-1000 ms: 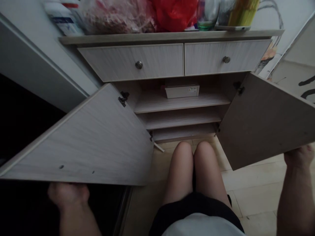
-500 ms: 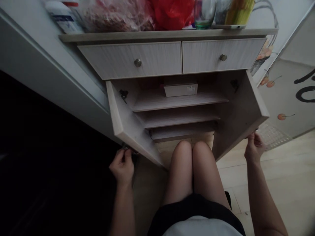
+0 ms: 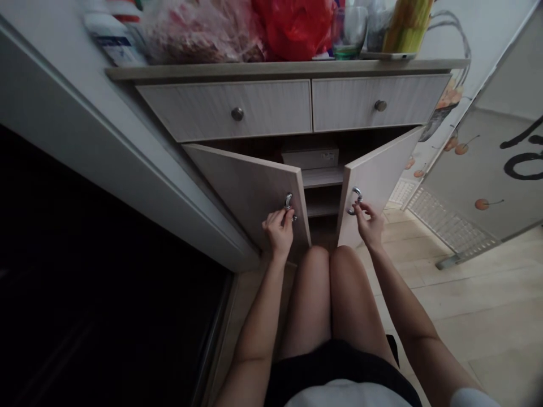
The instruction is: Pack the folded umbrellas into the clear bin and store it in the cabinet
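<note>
My left hand (image 3: 280, 230) is closed on the curved metal handle (image 3: 289, 200) of the left cabinet door (image 3: 254, 186). The matching handle (image 3: 356, 192) on the right cabinet door (image 3: 384, 169) is pinched between the fingers of my right hand (image 3: 370, 225). Both doors stand partly ajar, with a narrow gap between their edges. Through it a white box (image 3: 311, 158) shows on the upper shelf (image 3: 322, 177). Much of the cabinet's inside is hidden behind the doors.
Two drawers with round knobs (image 3: 237, 114) sit above the doors. The cabinet top (image 3: 254, 70) carries a white bottle (image 3: 114, 42), a red bag (image 3: 294, 28), a glass (image 3: 348, 34) and a yellow container (image 3: 408, 25). A panel with cherry pictures (image 3: 481, 204) stands at the right.
Both doors have swung inward from wide apart to nearly meeting. My hands have moved toward each other with the handles, and less of the shelves shows.
</note>
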`<state>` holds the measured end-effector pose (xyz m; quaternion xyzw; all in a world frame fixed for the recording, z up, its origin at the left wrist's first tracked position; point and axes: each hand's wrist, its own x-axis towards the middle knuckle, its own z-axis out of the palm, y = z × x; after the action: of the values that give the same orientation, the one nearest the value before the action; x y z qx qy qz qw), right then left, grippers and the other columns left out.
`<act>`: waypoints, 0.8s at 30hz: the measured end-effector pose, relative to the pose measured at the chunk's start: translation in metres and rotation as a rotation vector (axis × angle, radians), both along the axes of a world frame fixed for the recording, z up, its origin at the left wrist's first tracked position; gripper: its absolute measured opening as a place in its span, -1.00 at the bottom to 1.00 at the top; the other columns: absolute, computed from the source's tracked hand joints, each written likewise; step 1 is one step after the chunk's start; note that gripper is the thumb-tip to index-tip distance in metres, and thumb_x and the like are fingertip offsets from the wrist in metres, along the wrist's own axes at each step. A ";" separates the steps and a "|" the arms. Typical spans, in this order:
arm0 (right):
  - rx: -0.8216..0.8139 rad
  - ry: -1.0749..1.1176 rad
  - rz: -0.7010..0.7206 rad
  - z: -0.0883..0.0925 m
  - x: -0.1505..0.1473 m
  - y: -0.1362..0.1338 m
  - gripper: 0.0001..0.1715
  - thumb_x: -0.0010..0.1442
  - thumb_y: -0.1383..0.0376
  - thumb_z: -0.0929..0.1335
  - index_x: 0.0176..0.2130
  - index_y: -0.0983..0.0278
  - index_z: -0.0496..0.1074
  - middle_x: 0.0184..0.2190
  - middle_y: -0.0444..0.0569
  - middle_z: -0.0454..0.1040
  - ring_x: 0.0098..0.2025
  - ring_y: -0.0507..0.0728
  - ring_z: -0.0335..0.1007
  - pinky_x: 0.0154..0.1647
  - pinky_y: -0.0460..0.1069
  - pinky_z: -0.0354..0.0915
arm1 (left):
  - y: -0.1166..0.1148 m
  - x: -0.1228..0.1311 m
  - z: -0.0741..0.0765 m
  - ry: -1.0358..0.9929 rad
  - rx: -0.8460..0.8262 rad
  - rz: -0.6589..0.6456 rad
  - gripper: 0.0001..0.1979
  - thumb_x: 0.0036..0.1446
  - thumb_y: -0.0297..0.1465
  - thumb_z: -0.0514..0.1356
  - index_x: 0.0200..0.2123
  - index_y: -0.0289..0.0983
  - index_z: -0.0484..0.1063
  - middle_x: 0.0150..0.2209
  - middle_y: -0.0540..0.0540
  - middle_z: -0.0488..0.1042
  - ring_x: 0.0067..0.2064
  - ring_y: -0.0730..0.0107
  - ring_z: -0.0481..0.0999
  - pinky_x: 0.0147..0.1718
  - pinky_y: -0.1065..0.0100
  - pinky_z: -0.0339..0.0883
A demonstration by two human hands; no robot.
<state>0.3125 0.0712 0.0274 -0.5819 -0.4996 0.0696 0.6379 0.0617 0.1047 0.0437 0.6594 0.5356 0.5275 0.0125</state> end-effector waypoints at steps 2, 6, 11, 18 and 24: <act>-0.005 -0.016 0.020 0.003 -0.011 0.019 -0.51 0.27 -0.08 0.29 -0.20 0.23 0.55 -0.24 0.08 0.62 -0.18 0.22 0.54 -0.07 0.14 0.39 | 0.013 0.012 0.002 0.013 -0.026 0.016 -0.67 0.35 -0.18 0.11 -0.28 -0.21 0.60 -0.29 -0.18 0.63 -0.19 0.18 0.55 -0.17 0.23 0.26; -0.041 -0.059 0.033 0.007 -0.026 0.050 -0.51 0.31 -0.07 0.24 -0.20 0.23 0.53 -0.24 0.08 0.62 -0.17 0.22 0.54 -0.06 0.13 0.39 | 0.035 0.033 0.007 0.039 -0.076 0.026 -0.72 0.35 -0.25 0.14 -0.31 -0.22 0.59 -0.30 -0.18 0.61 -0.18 0.16 0.53 -0.17 0.24 0.20; -0.065 -0.087 0.061 0.008 -0.035 0.077 -0.52 0.33 -0.04 0.23 -0.16 0.24 0.53 -0.21 0.08 0.62 -0.17 0.21 0.54 -0.04 0.12 0.39 | 0.059 0.049 0.015 0.079 -0.138 0.032 -0.72 0.35 -0.26 0.15 -0.37 -0.22 0.54 -0.31 -0.18 0.60 -0.17 0.15 0.52 -0.16 0.24 0.17; -0.107 -0.107 0.076 0.007 -0.042 0.118 -0.52 0.33 -0.01 0.24 -0.12 0.27 0.54 -0.20 0.10 0.62 -0.18 0.20 0.53 -0.07 0.09 0.38 | 0.083 0.064 0.026 0.137 -0.218 0.060 -0.70 0.37 -0.25 0.12 -0.32 -0.24 0.56 -0.24 -0.20 0.61 -0.12 0.13 0.52 -0.15 0.23 0.15; -0.109 -0.102 0.093 0.007 -0.045 0.147 -0.55 0.32 0.01 0.26 -0.14 0.28 0.54 -0.19 0.13 0.61 -0.22 0.21 0.53 -0.13 0.09 0.35 | 0.101 0.072 0.032 0.156 -0.266 0.079 -0.68 0.38 -0.23 0.11 -0.31 -0.24 0.57 -0.22 -0.20 0.61 -0.12 0.16 0.52 -0.15 0.25 0.13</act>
<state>0.2671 0.2178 0.0346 -0.5948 -0.5534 0.0964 0.5750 0.1340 0.2057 0.0756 0.6691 0.6257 0.3993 0.0374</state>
